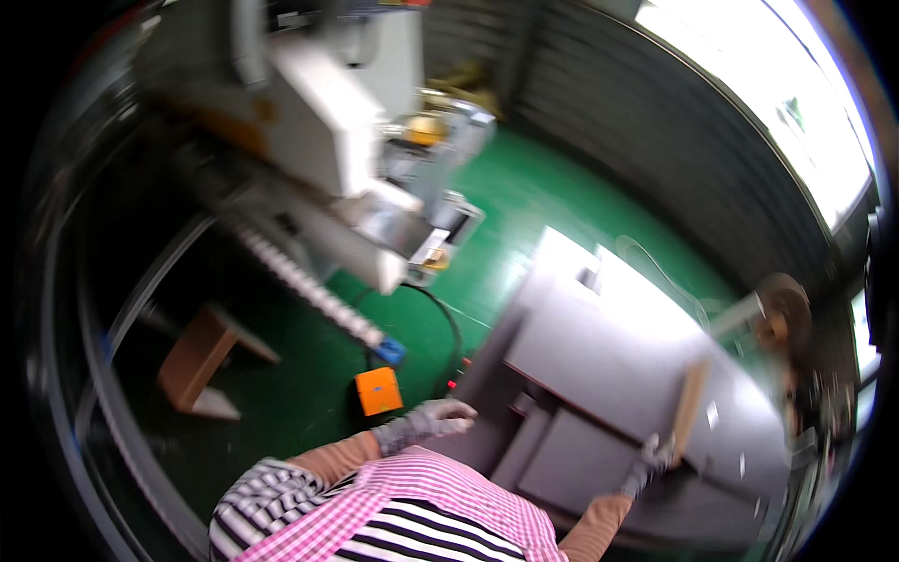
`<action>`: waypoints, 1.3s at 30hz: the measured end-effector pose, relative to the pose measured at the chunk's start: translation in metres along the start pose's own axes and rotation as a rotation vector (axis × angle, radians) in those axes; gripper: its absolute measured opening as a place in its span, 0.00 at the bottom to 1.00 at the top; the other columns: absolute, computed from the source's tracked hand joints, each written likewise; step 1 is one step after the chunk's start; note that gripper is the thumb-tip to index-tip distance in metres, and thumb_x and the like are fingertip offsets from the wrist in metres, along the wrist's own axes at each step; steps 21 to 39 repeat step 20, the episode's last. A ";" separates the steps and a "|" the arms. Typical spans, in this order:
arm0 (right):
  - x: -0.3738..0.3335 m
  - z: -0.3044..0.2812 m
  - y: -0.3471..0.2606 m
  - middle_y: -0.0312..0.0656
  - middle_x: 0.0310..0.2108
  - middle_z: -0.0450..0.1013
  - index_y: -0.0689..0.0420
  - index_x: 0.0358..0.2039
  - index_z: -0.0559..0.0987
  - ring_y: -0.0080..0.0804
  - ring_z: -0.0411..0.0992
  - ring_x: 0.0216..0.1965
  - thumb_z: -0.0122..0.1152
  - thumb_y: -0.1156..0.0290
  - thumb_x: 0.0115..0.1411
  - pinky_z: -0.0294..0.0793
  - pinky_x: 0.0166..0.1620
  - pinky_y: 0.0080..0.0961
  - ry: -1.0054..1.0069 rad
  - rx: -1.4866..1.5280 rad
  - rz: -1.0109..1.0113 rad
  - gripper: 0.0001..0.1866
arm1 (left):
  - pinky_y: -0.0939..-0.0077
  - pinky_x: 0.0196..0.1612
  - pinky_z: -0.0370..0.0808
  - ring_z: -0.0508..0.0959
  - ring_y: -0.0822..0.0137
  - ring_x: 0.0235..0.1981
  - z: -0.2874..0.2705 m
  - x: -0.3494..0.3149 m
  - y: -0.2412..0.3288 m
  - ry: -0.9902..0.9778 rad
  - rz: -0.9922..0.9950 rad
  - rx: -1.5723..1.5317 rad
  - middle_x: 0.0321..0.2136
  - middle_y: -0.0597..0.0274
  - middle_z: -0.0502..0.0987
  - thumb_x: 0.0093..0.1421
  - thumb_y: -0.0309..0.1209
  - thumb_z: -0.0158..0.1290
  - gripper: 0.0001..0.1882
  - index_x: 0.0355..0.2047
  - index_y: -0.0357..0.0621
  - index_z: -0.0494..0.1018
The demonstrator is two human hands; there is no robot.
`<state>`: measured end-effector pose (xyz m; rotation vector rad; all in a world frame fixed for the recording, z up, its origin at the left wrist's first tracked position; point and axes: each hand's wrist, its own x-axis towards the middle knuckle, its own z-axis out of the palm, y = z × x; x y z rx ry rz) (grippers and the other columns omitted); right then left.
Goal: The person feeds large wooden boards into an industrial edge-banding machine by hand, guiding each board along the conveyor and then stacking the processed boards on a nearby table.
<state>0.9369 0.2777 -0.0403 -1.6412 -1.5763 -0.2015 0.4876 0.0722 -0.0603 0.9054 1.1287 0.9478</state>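
Note:
My right hand (649, 464), in a grey glove, reaches out over grey flat panels (599, 347) stacked at the right. Its fingers are closed on the near end of a narrow tan strip (691, 403), which looks like wood or cardboard and points away from me across the panels. My left hand (428, 423), also gloved, hovers in front of my body, left of the panels. Its fingers are loosely bent and apart, with nothing in them. Motion blur softens both hands.
A large white machine (328, 103) with a ribbed rail stands at the far left. An orange box (378, 391) sits on the green floor (524, 187), beside a dark cable. A brown angled piece (198, 359) lies lower left. A round-headed fan (783, 304) stands beyond the panels.

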 end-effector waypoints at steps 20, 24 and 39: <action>-0.116 0.041 -0.153 0.51 0.47 0.71 0.64 0.47 0.73 0.40 0.71 0.47 0.49 0.74 0.61 0.67 0.54 0.28 -0.433 0.252 0.142 0.15 | 0.77 0.42 0.77 0.78 0.72 0.34 -0.173 -0.045 0.053 0.966 0.519 -0.499 0.34 0.63 0.78 0.63 0.29 0.48 0.10 0.44 0.43 0.73; -0.116 0.041 -0.153 0.51 0.47 0.71 0.64 0.47 0.73 0.40 0.71 0.47 0.49 0.74 0.61 0.67 0.54 0.28 -0.433 0.252 0.142 0.15 | 0.77 0.42 0.77 0.78 0.72 0.34 -0.173 -0.045 0.053 0.966 0.519 -0.499 0.34 0.63 0.78 0.63 0.29 0.48 0.10 0.44 0.43 0.73; -0.116 0.041 -0.153 0.51 0.47 0.71 0.64 0.47 0.73 0.40 0.71 0.47 0.49 0.74 0.61 0.67 0.54 0.28 -0.433 0.252 0.142 0.15 | 0.77 0.42 0.77 0.78 0.72 0.34 -0.173 -0.045 0.053 0.966 0.519 -0.499 0.34 0.63 0.78 0.63 0.29 0.48 0.10 0.44 0.43 0.73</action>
